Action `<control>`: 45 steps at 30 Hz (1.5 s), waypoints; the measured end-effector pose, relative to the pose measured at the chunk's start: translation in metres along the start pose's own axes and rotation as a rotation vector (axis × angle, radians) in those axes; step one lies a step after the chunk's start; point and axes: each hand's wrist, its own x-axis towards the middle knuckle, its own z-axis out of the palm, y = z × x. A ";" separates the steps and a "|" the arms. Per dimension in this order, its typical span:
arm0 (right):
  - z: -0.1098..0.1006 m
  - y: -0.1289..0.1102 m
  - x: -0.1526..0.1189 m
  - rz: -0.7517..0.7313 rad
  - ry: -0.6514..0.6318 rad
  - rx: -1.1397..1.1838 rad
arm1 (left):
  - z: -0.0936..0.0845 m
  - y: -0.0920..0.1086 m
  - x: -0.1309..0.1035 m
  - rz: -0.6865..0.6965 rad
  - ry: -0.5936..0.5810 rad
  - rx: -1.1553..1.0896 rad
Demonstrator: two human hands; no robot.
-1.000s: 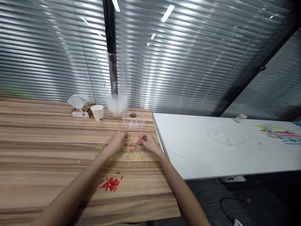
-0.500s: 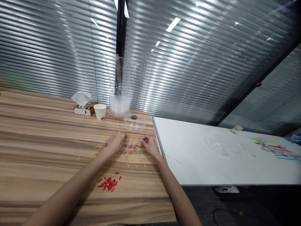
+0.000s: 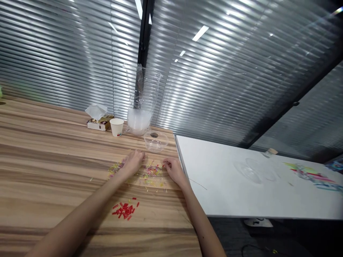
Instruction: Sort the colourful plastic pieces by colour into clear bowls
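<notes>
Small coloured pieces, yellow, pink and red (image 3: 152,170), lie scattered on the wooden table (image 3: 53,153) between and around my hands. My left hand (image 3: 135,160) rests over them with curled fingers; whatever it may hold is hidden. At the right edge of the scatter, my right hand (image 3: 171,167) pinches a small red piece (image 3: 163,166). A separate pile of red pieces (image 3: 124,210) lies nearer to me, below my left hand. Just beyond the hands stands a clear plastic bowl (image 3: 155,142).
Behind are a tissue box (image 3: 99,123), a paper cup (image 3: 117,127) and stacked clear bowls (image 3: 138,123) in a plastic bag. On the right, a white table (image 3: 227,189) holds clear lids (image 3: 249,170) and coloured strips (image 3: 313,175). Blinds stand behind both tables.
My right hand has moved slightly right and down, away from the scattered pieces, and a red piece now shows at its fingertips. The view has shifted a little.
</notes>
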 end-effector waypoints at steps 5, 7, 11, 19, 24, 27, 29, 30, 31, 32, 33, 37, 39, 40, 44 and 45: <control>-0.004 -0.011 -0.005 0.019 -0.057 -0.077 | -0.005 -0.007 0.005 -0.003 0.013 -0.022; -0.005 -0.016 -0.006 0.027 -0.076 -0.120 | -0.009 -0.011 0.007 0.016 0.010 -0.025; -0.008 -0.022 -0.007 0.079 -0.081 -0.184 | -0.015 -0.014 0.009 0.076 -0.005 -0.017; -0.004 -0.023 -0.004 0.097 -0.073 -0.143 | -0.011 -0.010 0.006 0.178 -0.017 0.021; -0.002 -0.016 -0.004 0.080 -0.067 -0.106 | -0.013 -0.004 0.004 0.138 -0.009 0.053; -0.001 -0.013 -0.004 0.064 -0.054 -0.100 | -0.014 0.005 0.002 0.100 -0.005 0.059; 0.001 -0.011 -0.004 0.049 -0.053 -0.089 | -0.015 0.011 0.000 0.079 0.000 0.042; 0.001 -0.010 -0.004 0.042 -0.054 -0.084 | -0.015 0.014 -0.001 0.071 0.003 0.025; 0.002 -0.010 -0.004 0.038 -0.054 -0.081 | -0.015 0.016 -0.002 0.066 0.007 0.001; 0.002 -0.010 -0.005 0.035 -0.054 -0.082 | -0.015 0.017 -0.003 0.060 0.012 -0.029; 0.003 -0.009 -0.005 0.031 -0.054 -0.085 | -0.016 0.018 -0.004 0.054 0.020 -0.064; 0.006 -0.008 -0.005 0.000 -0.043 -0.094 | -0.017 0.016 -0.002 0.007 0.079 -0.260; 0.007 -0.006 -0.004 -0.014 -0.029 -0.090 | -0.017 0.015 0.001 -0.041 0.114 -0.384; 0.008 -0.005 -0.004 -0.019 -0.022 -0.085 | -0.016 0.014 0.004 -0.070 0.129 -0.451; 0.009 -0.005 -0.004 -0.056 0.045 -0.027 | -0.010 0.018 0.008 -0.165 0.137 -0.757; 0.010 -0.005 -0.003 -0.068 0.078 -0.001 | -0.007 0.022 0.008 -0.176 0.118 -0.841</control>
